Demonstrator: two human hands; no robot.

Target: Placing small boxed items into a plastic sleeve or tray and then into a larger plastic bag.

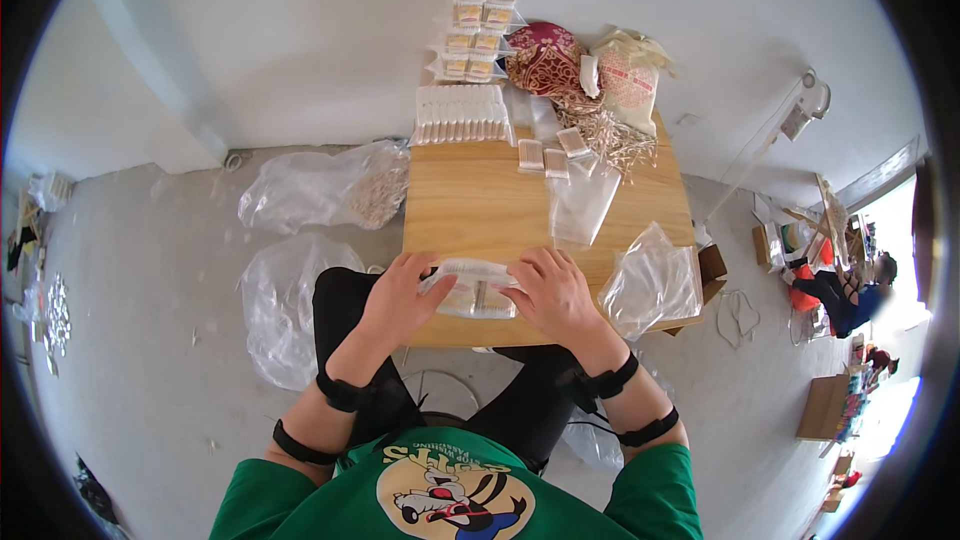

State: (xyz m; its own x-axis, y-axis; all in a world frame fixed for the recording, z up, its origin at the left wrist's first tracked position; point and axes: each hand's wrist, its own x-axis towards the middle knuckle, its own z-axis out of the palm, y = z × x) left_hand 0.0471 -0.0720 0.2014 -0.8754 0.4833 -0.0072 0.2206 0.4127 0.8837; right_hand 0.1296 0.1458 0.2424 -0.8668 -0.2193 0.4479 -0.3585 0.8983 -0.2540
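Green shirt cloth with a cartoon print fills the bottom of my view, and from it both forearms reach up, each wearing two black straps. Between the hands I see a small clear packet holding pale, stick-like pieces, lying at the near edge of the wooden table. My left hand curls its fingers over the packet's left end and pinches it; my right hand does the same at the right end, fingers bent down onto the plastic. Both grips are closed on the packet.

Just beyond it lies one flat empty clear bag, and to the right one crumpled clear bag sits at the table's corner. Farther back I count three small filled packets lying near one another, a long white row of packed sticks, and a loose heap of pale sticks. One dark red patterned pouch and one cream cloth bag sit at the far edge. Against the wall stands a two-column stack of filled packets. On the floor at left lie two large clear plastic bags.
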